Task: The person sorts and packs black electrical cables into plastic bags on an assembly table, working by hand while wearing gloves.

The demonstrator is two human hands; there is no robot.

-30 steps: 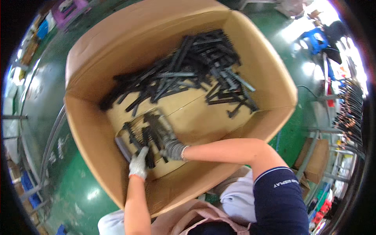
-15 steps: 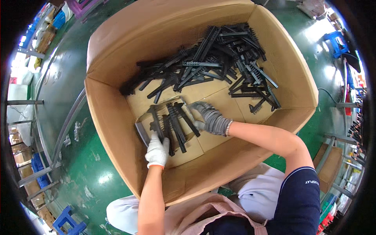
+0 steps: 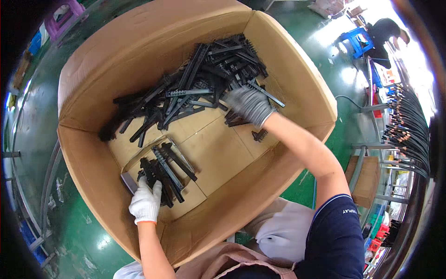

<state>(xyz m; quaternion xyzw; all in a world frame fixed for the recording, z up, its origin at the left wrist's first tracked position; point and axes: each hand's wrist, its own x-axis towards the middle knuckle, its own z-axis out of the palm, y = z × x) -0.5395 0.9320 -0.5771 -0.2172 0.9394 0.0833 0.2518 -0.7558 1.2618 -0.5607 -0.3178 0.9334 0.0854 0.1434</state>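
Note:
A large open cardboard box (image 3: pixel 95 172) stands before me. In its lower left lies a shallow small box (image 3: pixel 181 156) with several black toothed plastic strips (image 3: pixel 168 168) side by side. My left hand (image 3: pixel 146 203), in a white glove, grips the near end of a black strip at the left of this group, thumb and fingers on it; its fingertips are partly hidden. My right hand (image 3: pixel 250 105), in a grey glove, is over the right part of a loose pile of black toothed strips (image 3: pixel 190 76). Motion smears its fingers, so their hold is unclear.
The big box's walls rise around both hands. A short black piece (image 3: pixel 260 135) lies near its right wall. Outside, a rack of many black rods (image 3: pixel 406 125) stands at the right, with a brown carton (image 3: pixel 364 181) below. A blue stool (image 3: pixel 357 43) and a person are farther back.
My right hand has moved from beside the small box up and right to the pile. The left-hand strip now lies closer against the others. The whole view has shifted.

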